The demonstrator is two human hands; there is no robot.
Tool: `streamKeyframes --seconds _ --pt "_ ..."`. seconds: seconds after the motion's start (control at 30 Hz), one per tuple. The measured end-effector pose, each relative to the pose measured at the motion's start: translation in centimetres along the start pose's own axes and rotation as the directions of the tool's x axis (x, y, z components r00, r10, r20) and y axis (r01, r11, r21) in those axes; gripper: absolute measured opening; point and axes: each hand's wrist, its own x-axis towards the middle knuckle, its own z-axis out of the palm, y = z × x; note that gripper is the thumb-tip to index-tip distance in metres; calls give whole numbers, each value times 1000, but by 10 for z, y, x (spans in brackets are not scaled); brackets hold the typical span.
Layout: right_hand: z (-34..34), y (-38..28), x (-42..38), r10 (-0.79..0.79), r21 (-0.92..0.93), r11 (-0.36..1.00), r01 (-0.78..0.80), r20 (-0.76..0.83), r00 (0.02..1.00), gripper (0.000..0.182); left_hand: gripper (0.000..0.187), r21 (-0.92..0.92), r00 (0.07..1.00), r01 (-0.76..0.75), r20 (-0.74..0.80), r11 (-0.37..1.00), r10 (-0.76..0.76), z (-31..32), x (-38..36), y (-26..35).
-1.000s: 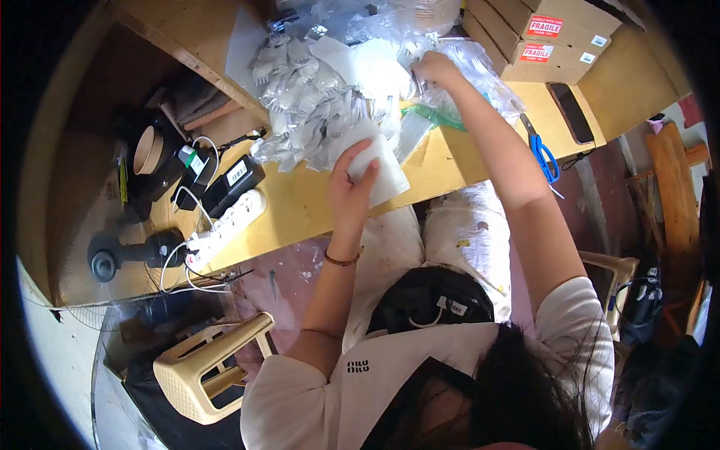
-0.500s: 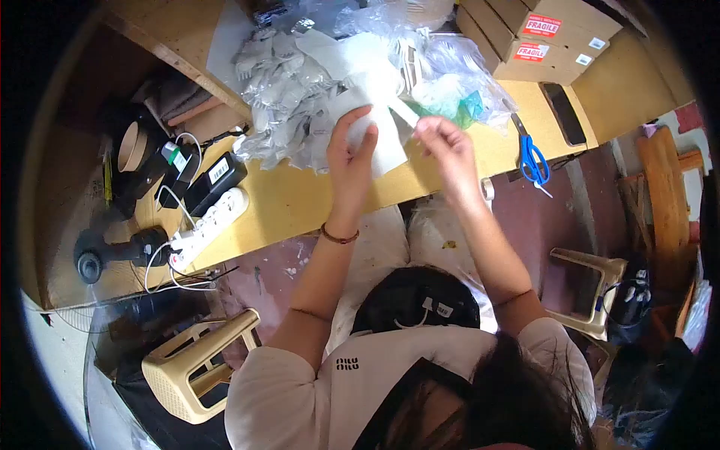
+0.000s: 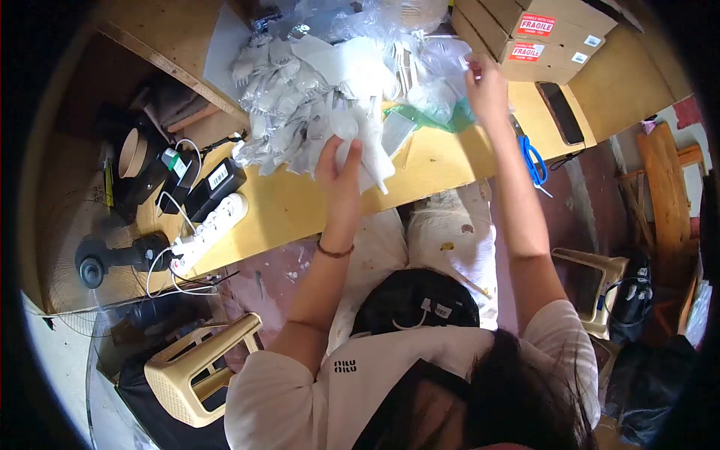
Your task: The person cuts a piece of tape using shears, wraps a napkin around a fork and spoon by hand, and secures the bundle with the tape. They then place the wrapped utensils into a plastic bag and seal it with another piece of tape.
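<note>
My left hand (image 3: pixel 341 165) is closed at the near edge of the table, thumb and fingers pinching a white plastic spoon (image 3: pixel 343 124). White paper-like material (image 3: pixel 373 154) hangs beside these fingers; glare blurs its outline. My right hand (image 3: pixel 487 86) is stretched out to the far right, its fingers curled at the edge of a clear plastic bag (image 3: pixel 448 58) with white forks inside. What those fingertips hold is hidden. A large heap of clear-wrapped white cutlery (image 3: pixel 281 97) lies left of and beyond my left hand. Green plastic (image 3: pixel 431 116) lies below the clear bag.
Blue-handled scissors (image 3: pixel 533 161) and a black phone (image 3: pixel 560 112) lie on the right of the table (image 3: pixel 442 161). Cardboard boxes (image 3: pixel 551 45) with FRAGILE labels stand behind. At left are a white power strip (image 3: pixel 214 229) with cables and a small black fan (image 3: pixel 112 259).
My right hand has let go of the white strip near my left hand and moved up and right to the clear bag. My left hand has lowered slightly, and a spoon bowl now shows.
</note>
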Motion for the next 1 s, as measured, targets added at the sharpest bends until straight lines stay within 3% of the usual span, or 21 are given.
streamKeyframes --seconds 0.07,0.17,0.27,0.37,0.47,0.57,0.77,0.87,0.97,1.0 --pt "3 47 29 186 -485 874 10 355 916 19 31 42 999 -7 36 999 6 -12 -5 -8" --pt "8 69 28 165 -621 769 151 422 891 23 31 188 983 73 151 979 -102 -26 -19 -4" --pt "12 56 23 171 -685 720 111 329 929 22 31 154 957 177 205 972 -206 -31 -29 -4" --pt "13 52 28 205 -663 735 144 419 885 21 30 25 941 265 211 964 -264 -32 -35 -14" --pt "6 41 31 243 -683 707 184 478 844 22 30 -28 945 245 231 969 -232 -29 -35 -13" --pt "5 40 39 308 -691 704 165 506 805 23 29 95 948 146 270 985 -166 -26 -31 1" --pt "13 39 40 332 -734 658 165 480 812 24 29 104 924 220 298 970 -241 -25 -31 8" --pt "10 38 33 246 -688 707 164 457 855 21 31 135 944 113 294 984 -149 -24 -30 11" --pt "-2 53 23 -19 -430 893 130 254 967 18 38 51 940 160 296 986 -168 -26 -25 5" --pt "-5 53 21 -35 -350 932 98 184 982 19 40 49 945 148 287 988 -156 -25 -24 5"
